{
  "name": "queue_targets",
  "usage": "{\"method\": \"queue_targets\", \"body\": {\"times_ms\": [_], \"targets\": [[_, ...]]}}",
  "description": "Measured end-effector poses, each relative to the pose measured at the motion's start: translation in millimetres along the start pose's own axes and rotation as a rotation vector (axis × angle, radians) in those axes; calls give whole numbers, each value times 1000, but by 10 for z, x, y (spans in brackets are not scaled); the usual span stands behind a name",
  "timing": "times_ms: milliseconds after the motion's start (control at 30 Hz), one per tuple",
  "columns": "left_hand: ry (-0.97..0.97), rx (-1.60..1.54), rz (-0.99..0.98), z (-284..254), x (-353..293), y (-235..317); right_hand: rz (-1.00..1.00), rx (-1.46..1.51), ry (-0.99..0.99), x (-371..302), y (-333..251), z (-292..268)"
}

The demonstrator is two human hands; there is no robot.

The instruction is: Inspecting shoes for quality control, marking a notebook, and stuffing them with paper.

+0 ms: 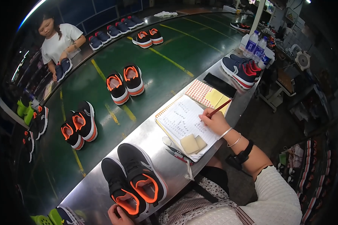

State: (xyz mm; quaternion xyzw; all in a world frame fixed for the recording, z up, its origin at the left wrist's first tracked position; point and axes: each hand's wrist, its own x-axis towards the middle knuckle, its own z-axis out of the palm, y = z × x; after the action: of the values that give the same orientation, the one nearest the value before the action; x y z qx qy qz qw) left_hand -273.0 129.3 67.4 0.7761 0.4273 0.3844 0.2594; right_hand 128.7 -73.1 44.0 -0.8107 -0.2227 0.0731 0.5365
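Observation:
My right hand (213, 120) is closed round a dark red pen (220, 108), its tip side over the lined page of a spiral notebook (178, 116) covered in handwriting. Two pale foam blocks (190, 143) lie on the notebook's near corner. At the bottom, my left hand (119, 216) rests against the heel of a black sneaker (126, 200) with orange lining; its fingers are bent, partly cut off by the frame's edge. A matching sneaker (146, 176) stands beside it on the metal ledge (90, 187).
A green conveyor belt (165, 71) carries more black-and-orange sneakers (124, 84). Small snips (178, 153) lie by the notebook. Beyond it are a dark phone (219, 84), navy sneakers (238, 71) and water bottles (255, 47). Across the belt, a person (60, 43) holds navy shoes (63, 69).

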Motion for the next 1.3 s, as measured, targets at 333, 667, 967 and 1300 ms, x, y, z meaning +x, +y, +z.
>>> {"method": "queue_targets", "body": {"times_ms": [333, 667, 967, 1300], "targets": [[-168, -224, -66, -201, -86, -132, -606, -852, -137, 420, -28, -484], [-257, 513, 524, -467, 1457, -810, -984, -320, -682, -1169, -1855, 479], [-2132, -536, 800, 1304, -854, 2125, -861, -544, -690, -1770, -1772, 1522], [-2323, -279, 1107, 835, -1356, 3121, -793, -182, -387, -1753, -1856, 574]]}}
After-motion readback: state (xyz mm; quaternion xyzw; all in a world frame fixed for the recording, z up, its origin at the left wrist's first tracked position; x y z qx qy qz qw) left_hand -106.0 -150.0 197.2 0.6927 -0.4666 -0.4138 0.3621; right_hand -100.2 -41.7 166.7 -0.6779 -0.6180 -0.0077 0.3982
